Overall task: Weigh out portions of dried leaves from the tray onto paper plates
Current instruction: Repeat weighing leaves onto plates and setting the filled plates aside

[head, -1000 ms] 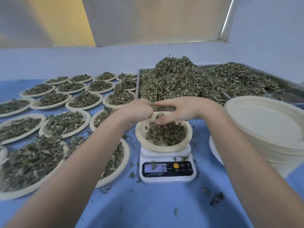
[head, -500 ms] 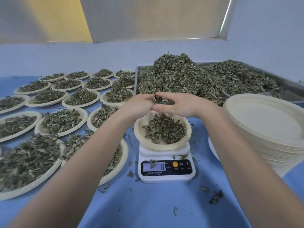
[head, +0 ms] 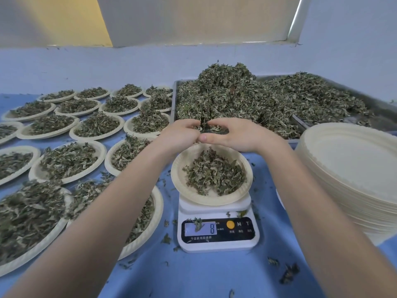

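Two hands are meeting fingertip to fingertip over the far rim of the paper plate [head: 211, 175]. Left hand [head: 179, 134] and right hand [head: 234, 134] are both curling inward, fingers cupping a small clump of dried leaves [head: 205, 125] between them; thumbs are touching at the near side. Can't tell how much each hand is actually gripping, the clump is mostly hidden.

Just below the hands the plate is sitting on the white scale [head: 217, 224], holding a modest mound of leaves. Scale display is showing 8, with a leaf scrap lying over part of the readout.

Just beyond the hands, the metal tray [head: 384, 108] is holding the big pile of loose leaves [head: 247, 95], heaped highest straight behind the fingertips.

To the left of the left hand, filled plates [head: 68, 162] are lying in rows on the blue table [head: 214, 274]. To the right of the right forearm, a stack of empty plates [head: 352, 175] is standing beside the scale. Stray leaf bits are lying around the scale base.
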The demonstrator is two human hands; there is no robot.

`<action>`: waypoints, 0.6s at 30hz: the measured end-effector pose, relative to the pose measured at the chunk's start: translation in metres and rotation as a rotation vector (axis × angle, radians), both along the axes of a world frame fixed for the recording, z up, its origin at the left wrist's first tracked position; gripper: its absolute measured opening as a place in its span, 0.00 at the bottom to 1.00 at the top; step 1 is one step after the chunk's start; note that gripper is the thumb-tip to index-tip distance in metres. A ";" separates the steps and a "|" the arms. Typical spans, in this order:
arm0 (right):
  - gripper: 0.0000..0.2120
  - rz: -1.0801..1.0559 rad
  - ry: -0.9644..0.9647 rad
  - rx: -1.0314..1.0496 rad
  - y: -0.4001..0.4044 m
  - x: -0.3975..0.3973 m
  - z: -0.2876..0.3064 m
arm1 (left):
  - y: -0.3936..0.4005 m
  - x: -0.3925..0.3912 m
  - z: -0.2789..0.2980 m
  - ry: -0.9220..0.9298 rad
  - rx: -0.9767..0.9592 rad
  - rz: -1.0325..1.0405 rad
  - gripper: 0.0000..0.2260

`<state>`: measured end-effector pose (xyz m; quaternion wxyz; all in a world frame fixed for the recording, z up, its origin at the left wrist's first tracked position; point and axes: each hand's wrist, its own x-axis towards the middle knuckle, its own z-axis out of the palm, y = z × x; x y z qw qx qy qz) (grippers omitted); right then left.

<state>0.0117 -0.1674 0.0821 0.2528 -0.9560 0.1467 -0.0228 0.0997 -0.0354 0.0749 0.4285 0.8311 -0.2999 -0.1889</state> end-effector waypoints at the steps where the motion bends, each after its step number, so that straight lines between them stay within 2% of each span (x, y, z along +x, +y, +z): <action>1: 0.36 -0.007 -0.021 0.004 -0.001 0.002 0.000 | -0.001 0.002 -0.001 0.001 -0.011 0.012 0.22; 5: 0.27 -0.008 -0.052 -0.084 0.000 0.000 0.001 | 0.001 0.008 -0.007 -0.016 -0.083 0.111 0.20; 10: 0.35 0.103 0.195 -0.289 0.021 -0.008 -0.007 | 0.006 0.012 -0.015 0.016 -0.218 0.254 0.18; 12: 0.31 0.099 0.154 -0.368 0.028 -0.004 -0.012 | 0.008 0.011 -0.015 0.055 -0.273 0.289 0.17; 13: 0.27 0.100 0.108 -0.364 0.030 -0.002 -0.013 | 0.009 0.009 -0.014 0.074 -0.298 0.298 0.16; 15: 0.16 0.096 0.000 -0.321 0.031 -0.002 -0.008 | 0.011 0.005 -0.013 0.096 -0.344 0.307 0.14; 18: 0.10 0.060 -0.135 -0.212 0.026 -0.004 0.002 | 0.014 -0.001 -0.014 0.091 -0.407 0.336 0.12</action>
